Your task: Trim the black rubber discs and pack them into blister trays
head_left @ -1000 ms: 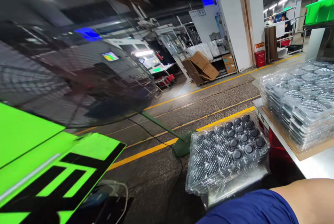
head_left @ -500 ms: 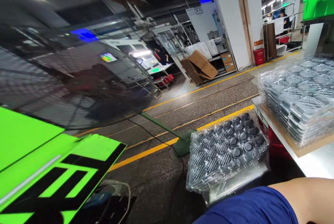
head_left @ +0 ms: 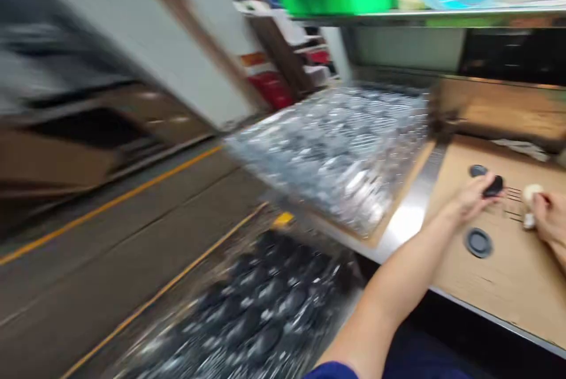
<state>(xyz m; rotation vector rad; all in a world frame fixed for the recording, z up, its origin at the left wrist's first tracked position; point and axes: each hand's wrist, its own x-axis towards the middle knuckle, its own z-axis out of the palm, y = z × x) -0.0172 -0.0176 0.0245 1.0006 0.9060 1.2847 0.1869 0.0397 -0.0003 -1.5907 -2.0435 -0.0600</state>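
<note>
Currently mid-piece, by the look of it. Left hand (head_left: 474, 196): thumb and fingers clamped on a black round cap (head_left: 493, 186), held tilted over the cardboard sheet (head_left: 508, 287) on the tabletop (head_left: 405, 215). Right hand (head_left: 550, 217): fingertips look together on a whitish round piece (head_left: 532, 193), just right of the left grip. Small white bit (head_left: 529, 221) right under that piece; can't tell if it's part of it. Too blurred to say what the piece is.

Loose on the cardboard: dark disc (head_left: 477, 170) just beyond the left grip, touching or not unclear; grey ringed disc (head_left: 479, 243) on the near side of the left grip, apart from both hands.

Progress: cap in left grip reads as the one being worked, the two discs as not in hand. Well left of the left grip, black round parts (head_left: 241, 323) sit in a lower clear plastic tray (head_left: 181, 332); could be done or pending, can't tell. Clear tray stack (head_left: 345, 137) left of the left grip, on the same tabletop; pocket contents smeared, so no count of done vs left.
</note>
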